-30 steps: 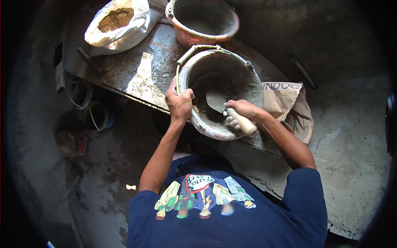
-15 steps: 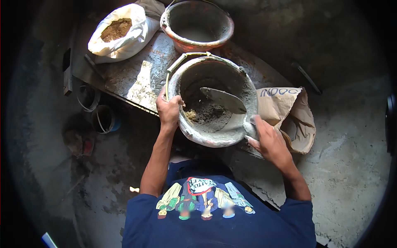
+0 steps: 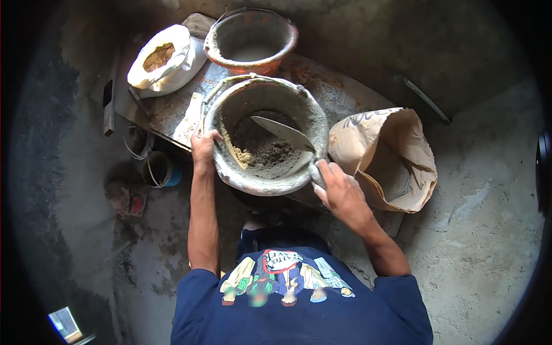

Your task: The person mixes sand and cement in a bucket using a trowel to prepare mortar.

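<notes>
A cement-coated bucket (image 3: 261, 187) leans toward me, with grey mix (image 3: 276, 158) and some yellowish sand (image 3: 238, 154) at its bottom. My left hand (image 3: 204, 146) grips the left side of its rim, thumb over the edge. In my right hand (image 3: 342, 190) is the handle of a trowel (image 3: 286, 132), held at the lower right rim. The trowel's blade reaches into the bucket above the mix.
Behind the bucket stand a second bucket (image 3: 282, 57) and a white sack (image 3: 178, 69) of brown sand on a board (image 3: 328, 86). An open paper bag (image 3: 351, 141) is at the right. Two small pails (image 3: 158, 169) (image 3: 138, 141) sit at the left.
The bucket, both hands and the trowel have shifted left in view. More of the paper bag's opening shows, and the blade points more steeply down toward my right hand.
</notes>
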`<state>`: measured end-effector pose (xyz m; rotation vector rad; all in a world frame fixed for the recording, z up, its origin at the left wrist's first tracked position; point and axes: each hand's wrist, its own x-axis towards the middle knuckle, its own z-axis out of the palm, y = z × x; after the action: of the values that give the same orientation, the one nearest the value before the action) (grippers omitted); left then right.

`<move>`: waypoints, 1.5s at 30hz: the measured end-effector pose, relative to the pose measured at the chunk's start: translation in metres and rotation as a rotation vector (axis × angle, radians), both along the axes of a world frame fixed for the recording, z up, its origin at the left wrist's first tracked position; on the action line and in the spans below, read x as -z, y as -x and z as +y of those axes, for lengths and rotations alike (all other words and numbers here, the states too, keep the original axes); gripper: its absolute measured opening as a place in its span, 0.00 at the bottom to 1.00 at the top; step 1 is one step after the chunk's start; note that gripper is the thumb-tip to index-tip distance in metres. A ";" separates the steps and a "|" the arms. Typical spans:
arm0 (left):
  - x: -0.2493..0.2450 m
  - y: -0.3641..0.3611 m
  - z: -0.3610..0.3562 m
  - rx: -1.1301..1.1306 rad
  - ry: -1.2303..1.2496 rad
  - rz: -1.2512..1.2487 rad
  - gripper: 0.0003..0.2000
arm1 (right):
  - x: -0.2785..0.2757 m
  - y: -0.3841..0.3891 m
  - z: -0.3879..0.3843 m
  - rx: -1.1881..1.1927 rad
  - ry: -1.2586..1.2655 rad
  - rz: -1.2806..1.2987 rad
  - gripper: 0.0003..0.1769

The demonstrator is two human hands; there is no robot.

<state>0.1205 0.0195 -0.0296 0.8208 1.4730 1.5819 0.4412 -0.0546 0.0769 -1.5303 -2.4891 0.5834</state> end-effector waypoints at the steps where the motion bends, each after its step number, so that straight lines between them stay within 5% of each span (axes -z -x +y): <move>1: 0.016 0.008 0.003 -0.009 -0.015 0.048 0.16 | 0.012 -0.003 0.001 0.009 -0.013 0.034 0.28; 3: 0.030 0.019 0.005 0.061 -0.027 0.079 0.07 | 0.029 -0.009 0.002 0.072 -0.024 0.205 0.27; 5: 0.024 0.019 0.005 0.048 0.038 -0.018 0.15 | 0.001 -0.019 0.000 0.123 0.130 0.464 0.25; 9: 0.016 0.017 0.005 0.032 0.075 0.007 0.19 | -0.055 -0.074 -0.021 0.256 0.098 0.584 0.21; 12: 0.012 0.017 0.003 0.036 0.139 0.023 0.18 | -0.092 -0.130 -0.042 0.490 -0.132 0.298 0.21; 13: 0.030 0.023 0.009 -0.009 0.040 0.094 0.10 | -0.100 -0.150 -0.046 0.534 -0.195 0.243 0.20; 15: 0.020 0.016 0.004 -0.025 0.055 0.060 0.07 | -0.123 -0.176 -0.054 0.668 -0.128 0.117 0.18; 22: 0.025 0.028 0.003 0.045 0.122 0.028 0.06 | -0.079 -0.203 -0.004 0.498 -0.112 -0.408 0.15; 25: 0.018 0.024 0.002 0.065 0.194 0.021 0.08 | -0.007 -0.226 0.045 0.254 -0.218 -0.274 0.14; 29: 0.015 0.023 0.002 0.051 0.166 0.032 0.09 | 0.035 -0.210 0.065 0.275 -0.189 -0.504 0.13; 35: 0.025 0.029 0.006 0.006 0.224 0.041 0.08 | 0.040 -0.219 0.051 0.146 -0.108 -0.423 0.06; 39: 0.016 0.021 0.002 0.020 0.220 0.033 0.08 | 0.033 -0.229 0.041 0.122 0.087 -0.246 0.09; 45: 0.021 0.027 0.005 -0.011 0.263 0.055 0.09 | 0.033 -0.232 0.043 0.093 0.126 -0.338 0.16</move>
<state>0.0930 0.0244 -0.0505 0.7087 1.6844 1.3449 0.6734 -0.0115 0.0439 -1.9241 -2.6421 0.5120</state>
